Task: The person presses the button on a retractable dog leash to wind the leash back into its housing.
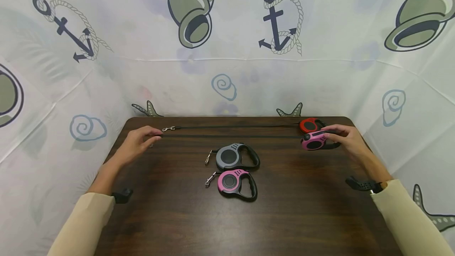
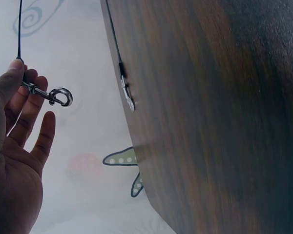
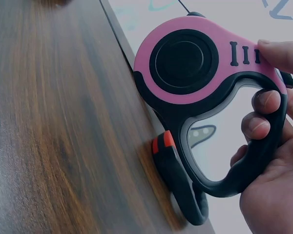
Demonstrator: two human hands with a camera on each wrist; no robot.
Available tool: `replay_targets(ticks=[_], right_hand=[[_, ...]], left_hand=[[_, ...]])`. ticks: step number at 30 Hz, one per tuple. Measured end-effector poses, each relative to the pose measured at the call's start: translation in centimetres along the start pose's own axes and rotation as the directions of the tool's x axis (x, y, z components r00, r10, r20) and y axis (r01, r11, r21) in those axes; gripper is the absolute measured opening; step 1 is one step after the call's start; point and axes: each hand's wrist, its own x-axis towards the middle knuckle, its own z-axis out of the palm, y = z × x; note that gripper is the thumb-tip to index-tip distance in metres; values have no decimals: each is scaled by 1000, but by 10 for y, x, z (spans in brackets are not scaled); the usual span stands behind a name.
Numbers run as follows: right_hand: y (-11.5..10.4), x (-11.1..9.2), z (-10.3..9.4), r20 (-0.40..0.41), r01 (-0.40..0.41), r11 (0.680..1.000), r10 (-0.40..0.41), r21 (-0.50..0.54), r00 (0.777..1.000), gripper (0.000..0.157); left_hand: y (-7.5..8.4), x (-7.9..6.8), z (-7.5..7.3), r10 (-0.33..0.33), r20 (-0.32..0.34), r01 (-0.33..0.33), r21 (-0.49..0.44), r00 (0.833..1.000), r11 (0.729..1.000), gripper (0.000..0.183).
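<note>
My right hand (image 1: 346, 139) grips the black handle of a pink retractable dog leash (image 3: 178, 97), its fingers curled through the loop. From that leash a thin black cord (image 1: 231, 136) runs taut leftward across the back of the table. At the cord's other end, my left hand (image 1: 136, 143) pinches it between thumb and fingers. Just past the fingertips a silver snap hook (image 2: 62, 96) sticks out in the left wrist view. Behind the held leash lies a red retractable leash (image 1: 308, 125), its cord drawn out along the back edge to a metal clip (image 1: 168, 128).
A grey retractable leash (image 1: 228, 156) lies mid-table. Right in front of it is a second pink one (image 1: 228, 181); both have their clips at the left. The dark wooden table (image 1: 170, 224) meets a printed cloth backdrop (image 1: 241, 86) at the back.
</note>
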Motion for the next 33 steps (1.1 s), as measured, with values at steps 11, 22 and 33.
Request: replay_targets(ticks=[11,22,33], right_hand=[[2,3,9,51,29,999,-27,-35,998,23],[-5,5,23,73,21,997,-16,-68,997,26],[-13,5,38,61,13,983,-2,-182,998,27]], left_hand=[[7,1,10,58,-11,-58,-18,998,998,23],[20,6,13,70,-9,-70,-21,997,997,22],[30,11,21,99,-2,-99,-62,995,993,25]])
